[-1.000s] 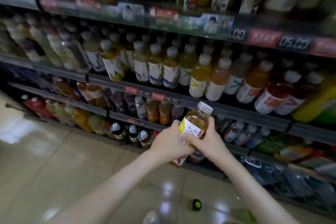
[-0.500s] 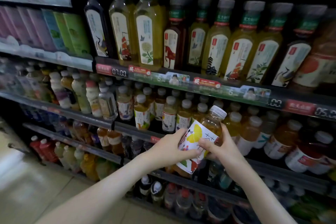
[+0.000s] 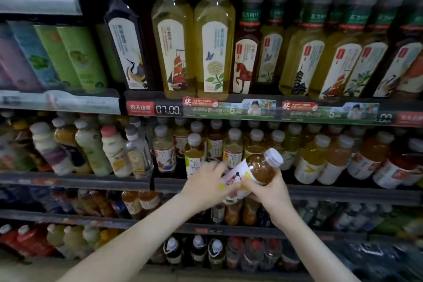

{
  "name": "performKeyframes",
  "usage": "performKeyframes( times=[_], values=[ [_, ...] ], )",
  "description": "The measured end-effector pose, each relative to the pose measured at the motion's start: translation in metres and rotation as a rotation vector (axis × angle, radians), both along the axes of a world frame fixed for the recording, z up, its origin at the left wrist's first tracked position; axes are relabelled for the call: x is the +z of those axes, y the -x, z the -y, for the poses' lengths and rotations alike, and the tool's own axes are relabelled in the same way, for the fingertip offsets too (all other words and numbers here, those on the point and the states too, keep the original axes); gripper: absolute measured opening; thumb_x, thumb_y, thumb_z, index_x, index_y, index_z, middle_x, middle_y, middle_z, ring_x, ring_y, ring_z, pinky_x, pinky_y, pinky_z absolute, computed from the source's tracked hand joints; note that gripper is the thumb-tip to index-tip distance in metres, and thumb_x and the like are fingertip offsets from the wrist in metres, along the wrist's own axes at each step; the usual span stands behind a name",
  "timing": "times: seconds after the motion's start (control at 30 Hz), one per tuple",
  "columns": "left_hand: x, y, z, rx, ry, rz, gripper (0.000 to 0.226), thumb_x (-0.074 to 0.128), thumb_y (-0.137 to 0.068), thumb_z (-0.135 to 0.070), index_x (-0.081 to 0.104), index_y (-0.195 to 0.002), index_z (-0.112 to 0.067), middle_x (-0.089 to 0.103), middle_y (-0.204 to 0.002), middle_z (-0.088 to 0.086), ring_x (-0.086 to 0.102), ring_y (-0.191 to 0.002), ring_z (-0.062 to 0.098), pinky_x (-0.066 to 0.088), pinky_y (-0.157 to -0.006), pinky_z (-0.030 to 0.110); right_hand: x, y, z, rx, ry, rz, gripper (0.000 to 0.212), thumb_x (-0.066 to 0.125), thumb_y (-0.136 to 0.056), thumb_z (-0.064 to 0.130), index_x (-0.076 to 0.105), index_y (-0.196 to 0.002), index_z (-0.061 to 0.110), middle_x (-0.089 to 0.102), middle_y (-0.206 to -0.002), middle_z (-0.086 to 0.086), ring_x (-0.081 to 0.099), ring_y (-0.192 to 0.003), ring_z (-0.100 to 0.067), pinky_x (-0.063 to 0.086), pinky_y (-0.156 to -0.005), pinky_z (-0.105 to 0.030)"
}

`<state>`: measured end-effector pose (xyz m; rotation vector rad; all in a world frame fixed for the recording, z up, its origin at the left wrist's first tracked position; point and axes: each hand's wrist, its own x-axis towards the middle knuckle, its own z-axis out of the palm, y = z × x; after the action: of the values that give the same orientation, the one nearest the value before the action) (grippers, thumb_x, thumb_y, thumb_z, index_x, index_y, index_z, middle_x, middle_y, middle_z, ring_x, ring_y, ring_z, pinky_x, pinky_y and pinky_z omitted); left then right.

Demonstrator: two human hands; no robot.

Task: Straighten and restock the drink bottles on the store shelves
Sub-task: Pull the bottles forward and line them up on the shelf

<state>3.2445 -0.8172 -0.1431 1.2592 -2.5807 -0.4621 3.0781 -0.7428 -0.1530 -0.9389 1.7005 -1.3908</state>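
Observation:
An amber tea bottle (image 3: 256, 170) with a white cap and a white-and-yellow label is tilted to the right in front of the middle shelf. My right hand (image 3: 267, 192) grips it from below, around its upper body. My left hand (image 3: 206, 184) holds the label end from the left, fingers blurred. Right behind stand rows of similar small tea bottles (image 3: 231, 151) with white caps on the middle shelf (image 3: 109, 181).
Tall square tea bottles (image 3: 215, 36) fill the upper shelf above a price rail (image 3: 169, 110). Green cartons (image 3: 77, 57) stand at upper left. Milky and juice bottles (image 3: 91, 146) crowd the middle left. Lower shelves hold more bottles (image 3: 196, 249), down to the floor.
The view has tipped up from the floor to the upper shelves. Both hands have raised the bottle to the middle shelf and tilted it further to the right.

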Motion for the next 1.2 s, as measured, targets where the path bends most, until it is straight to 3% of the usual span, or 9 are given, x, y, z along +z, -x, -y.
performKeyframes(
  times=[0.13, 0.3, 0.47, 0.63, 0.73, 0.83, 0.93, 1.07, 1.2],
  values=[
    [-0.014, -0.038, 0.034, 0.259, 0.122, -0.009, 0.071, 0.008, -0.092, -0.064, 0.026, -0.149, -0.025, 0.020, -0.152, 0.015, 0.020, -0.138, 0.032, 0.031, -0.106, 0.041, -0.009, -0.016, 0.023, -0.044, -0.011, -0.114, 0.077, 0.086, -0.066, 0.026, 0.044, -0.130, 0.020, 0.063, -0.116, 0.003, 0.060, -0.107, -0.016, 0.049, -0.096, -0.041],
    [-0.028, -0.058, 0.059, 0.199, 0.174, 0.163, 0.062, 0.039, -0.100, -0.033, 0.005, -0.152, -0.029, -0.006, -0.160, 0.007, 0.003, -0.145, 0.032, 0.032, -0.110, 0.046, -0.019, -0.036, 0.054, -0.068, 0.024, -0.183, 0.074, 0.084, -0.070, 0.017, 0.039, -0.128, 0.016, 0.058, -0.116, 0.002, 0.057, -0.108, -0.015, 0.045, -0.093, -0.031],
    [-0.032, -0.061, 0.066, 0.149, 0.230, 0.145, 0.067, 0.047, -0.098, -0.023, 0.008, -0.152, -0.019, 0.007, -0.159, 0.006, 0.015, -0.145, 0.026, 0.023, -0.114, 0.038, -0.025, -0.056, 0.088, -0.063, 0.075, -0.231, 0.074, 0.083, -0.071, 0.016, 0.036, -0.128, 0.014, 0.052, -0.116, 0.006, 0.052, -0.108, -0.010, 0.040, -0.089, -0.025],
    [-0.041, -0.057, 0.081, 0.148, 0.372, 0.085, 0.097, 0.086, -0.055, -0.010, 0.035, -0.138, -0.006, 0.049, -0.138, 0.021, 0.056, -0.118, 0.034, 0.050, -0.092, 0.046, -0.045, -0.066, 0.113, 0.001, -0.009, -0.343, 0.066, 0.080, -0.074, 0.025, 0.037, -0.123, 0.017, 0.054, -0.126, -0.005, 0.053, -0.119, -0.021, 0.042, -0.092, -0.028],
    [-0.042, -0.051, 0.087, 0.129, 0.453, 0.134, 0.104, 0.088, -0.049, -0.015, 0.035, -0.139, -0.006, 0.049, -0.139, 0.019, 0.056, -0.119, 0.031, 0.048, -0.095, 0.043, -0.046, -0.065, 0.123, 0.004, -0.148, -0.552, 0.073, 0.075, -0.078, 0.038, 0.033, -0.131, 0.009, 0.051, -0.129, -0.012, 0.053, -0.119, -0.029, 0.046, -0.088, -0.038],
    [-0.048, -0.046, 0.090, 0.131, 0.484, 0.161, 0.102, 0.089, -0.052, -0.021, 0.035, -0.138, -0.005, 0.049, -0.138, 0.021, 0.056, -0.119, 0.032, 0.046, -0.098, 0.043, -0.041, -0.065, 0.122, -0.014, -0.150, -0.968, 0.082, 0.076, -0.077, 0.036, 0.027, -0.138, 0.010, 0.044, -0.136, -0.016, 0.046, -0.122, -0.031, 0.042, -0.096, -0.039],
    [-0.053, -0.041, 0.090, 0.154, 0.485, 0.156, 0.105, 0.091, -0.051, -0.023, 0.033, -0.137, -0.003, 0.051, -0.135, 0.024, 0.057, -0.116, 0.034, 0.048, -0.094, 0.044, -0.041, -0.059, 0.127, -0.014, -0.020, -1.364, 0.109, 0.089, -0.055, 0.027, 0.027, -0.142, 0.015, 0.046, -0.138, -0.018, 0.050, -0.117, -0.036, 0.045, -0.094, -0.049],
    [-0.056, -0.038, 0.091, 0.163, 0.487, 0.134, 0.108, 0.091, -0.048, -0.017, 0.032, -0.136, -0.001, 0.052, -0.133, 0.027, 0.060, -0.112, 0.035, 0.052, -0.089, 0.043, -0.033, -0.052, 0.137, 0.119, -0.011, -1.540, 0.114, 0.091, -0.047, 0.021, 0.033, -0.145, 0.019, 0.048, -0.140, -0.012, 0.050, -0.121, -0.031, 0.041, -0.101, -0.048],
    [-0.061, -0.038, 0.088, 0.182, 0.456, 0.070, 0.102, 0.088, -0.057, -0.017, 0.029, -0.140, -0.003, 0.043, -0.141, 0.026, 0.057, -0.115, 0.033, 0.049, -0.094, 0.041, -0.030, -0.055, 0.136, 0.131, -0.038, -1.534, 0.116, 0.091, -0.049, 0.022, 0.030, -0.147, 0.018, 0.044, -0.144, -0.013, 0.045, -0.127, -0.033, 0.040, -0.103, -0.049]
  ],
)
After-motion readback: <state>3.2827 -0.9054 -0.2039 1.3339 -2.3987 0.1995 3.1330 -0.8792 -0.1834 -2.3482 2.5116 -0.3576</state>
